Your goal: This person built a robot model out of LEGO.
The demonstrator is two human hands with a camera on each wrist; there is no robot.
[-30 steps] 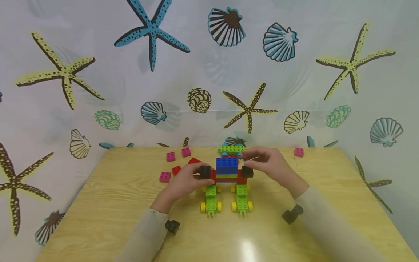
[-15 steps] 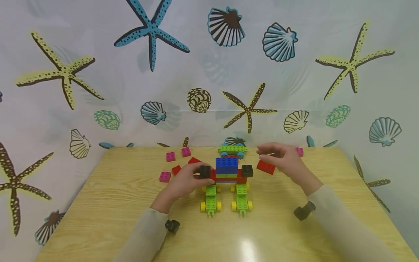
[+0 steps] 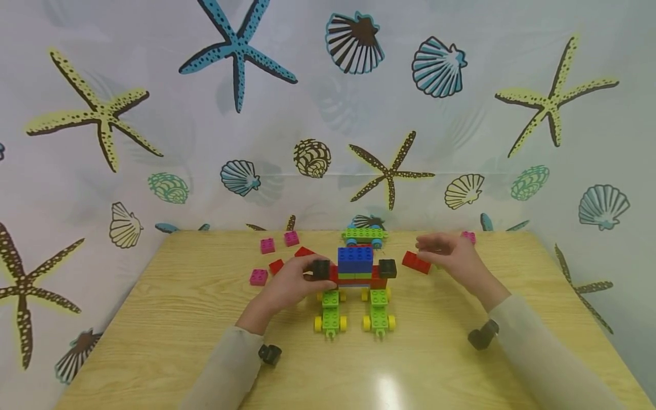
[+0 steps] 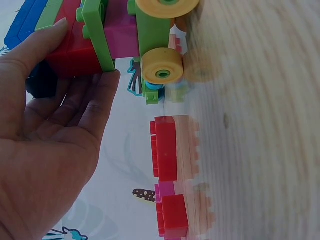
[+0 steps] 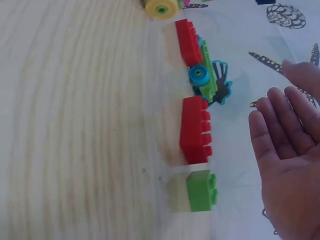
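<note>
A toy brick model (image 3: 355,276) stands mid-table on green bases with yellow wheels. A blue brick tops it, red bricks form its middle and a black block sits at each side. My left hand (image 3: 294,280) grips the model's left side, thumb in front on red and fingers behind, as the left wrist view (image 4: 55,135) shows. Over the right part of the table hovers my right hand (image 3: 453,256), its fingers loosely bent with nothing in them. Nearest to it lie a red brick (image 5: 194,131) and a small green brick (image 5: 201,191), mostly covered by the hand in the head view.
Behind the model stands a green car base (image 3: 364,233) with blue wheels. Several pink bricks (image 3: 258,277) and red bricks (image 3: 277,266) lie at the left. Another pink brick (image 3: 468,236) is at the back right, near the patterned curtain (image 3: 328,114).
My right hand has left the model's right black block and moved right, past the red brick, which it uncovered. The left hand and the model have stayed put.
</note>
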